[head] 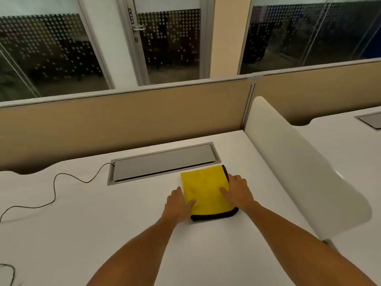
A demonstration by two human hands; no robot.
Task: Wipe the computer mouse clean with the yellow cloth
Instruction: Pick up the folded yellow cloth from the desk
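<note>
A folded yellow cloth (pixel 206 193) with a dark border lies flat on the white desk (pixel 103 234). My left hand (pixel 179 205) rests at its left edge, fingers spread, thumb on the cloth. My right hand (pixel 237 193) lies on its right edge, fingers apart and palm down. Neither hand lifts the cloth. No computer mouse is in view.
A grey cable hatch (pixel 162 162) is set into the desk just behind the cloth. A black cable (pixel 55 190) runs from the hatch off to the left. A white side divider (pixel 299 172) stands to the right, and a tan partition (pixel 123 120) stands behind.
</note>
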